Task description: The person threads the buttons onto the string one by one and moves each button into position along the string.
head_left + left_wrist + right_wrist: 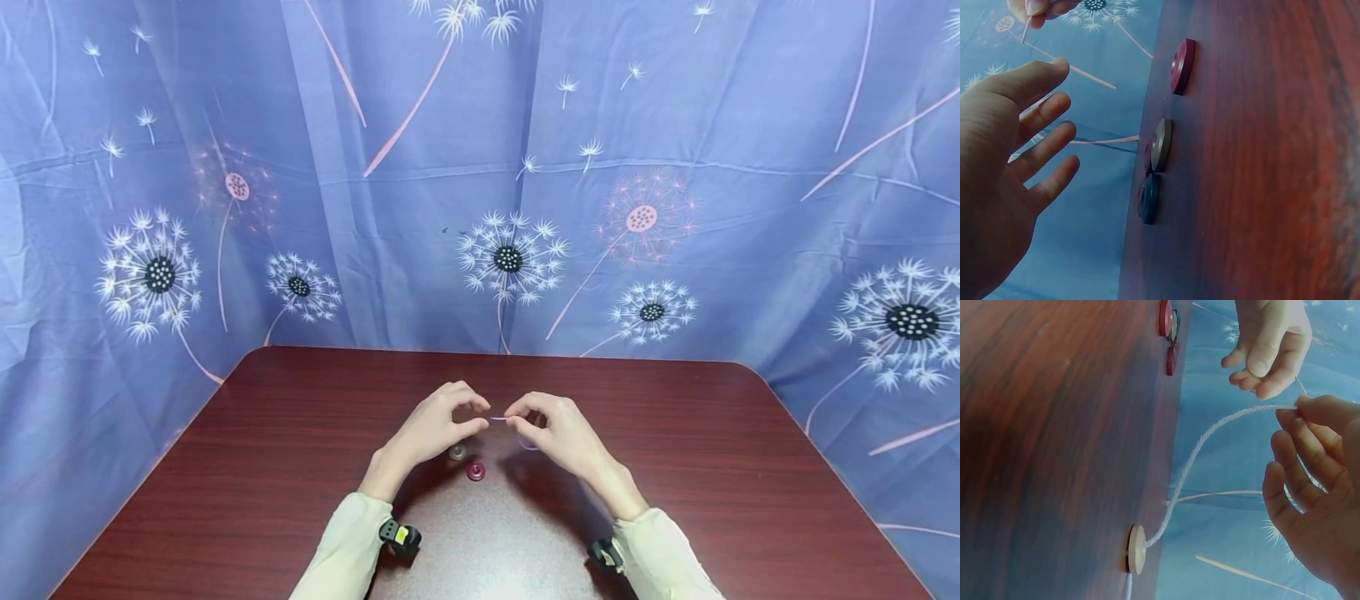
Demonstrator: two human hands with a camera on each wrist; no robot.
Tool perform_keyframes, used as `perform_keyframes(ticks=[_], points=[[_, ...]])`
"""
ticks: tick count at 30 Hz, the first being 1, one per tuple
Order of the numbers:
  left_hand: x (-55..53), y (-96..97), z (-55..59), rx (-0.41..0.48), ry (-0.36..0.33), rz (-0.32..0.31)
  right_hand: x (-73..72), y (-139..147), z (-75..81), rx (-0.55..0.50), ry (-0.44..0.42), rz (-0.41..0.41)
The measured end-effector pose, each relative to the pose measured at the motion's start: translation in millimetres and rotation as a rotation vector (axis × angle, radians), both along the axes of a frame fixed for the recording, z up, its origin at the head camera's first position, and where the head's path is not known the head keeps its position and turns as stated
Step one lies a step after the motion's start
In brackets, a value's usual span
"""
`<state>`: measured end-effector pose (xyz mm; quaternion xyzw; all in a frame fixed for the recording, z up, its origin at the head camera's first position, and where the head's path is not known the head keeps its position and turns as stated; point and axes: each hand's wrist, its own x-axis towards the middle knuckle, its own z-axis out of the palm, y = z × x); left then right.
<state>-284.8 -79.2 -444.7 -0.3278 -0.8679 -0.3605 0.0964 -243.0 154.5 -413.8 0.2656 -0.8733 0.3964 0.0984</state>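
Observation:
My right hand (564, 429) pinches a pale lilac cord (1200, 440) between thumb and index finger, and a short end sticks out toward the left. In the right wrist view the cord curves down to a cream button (1139, 550) on the table and shows again below it. My left hand (435, 423) is just left of the cord's end, its thumb and fingertips apart with nothing between them. Close to the left hand lie a crimson button (476, 471), an olive-grey button (1162, 145) and a dark teal button (1151, 200), with more red partly hidden behind them.
The dark red-brown wooden table (315, 517) reaches back to a blue dandelion-print curtain (420, 275), which also hangs along both sides. Each forearm wears a black wrist device; the left one (400, 537) carries a yellow mark.

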Motion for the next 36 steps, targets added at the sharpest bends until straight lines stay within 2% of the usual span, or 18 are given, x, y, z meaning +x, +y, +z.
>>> perform_keyframes(ticks=[6, 20, 27, 36], points=[[-0.9, -1.0, -2.3, -0.016, -0.034, 0.020, 0.2, 0.1, -0.6, -0.003, -0.005, 0.007], [-2.5, -3.2, -7.2, -0.082, -0.054, 0.064, -1.2, 1.5, -1.9, -0.007, -0.024, 0.007], [-5.5, -3.1, -11.2, -0.102, -0.088, 0.070, -0.6, 3.0, -1.3, -0.009, -0.046, 0.011], [-5.3, -4.8, -12.0, -0.097, -0.106, 0.058, -2.3, 2.7, -1.6, 0.000, -0.031, 0.019]])
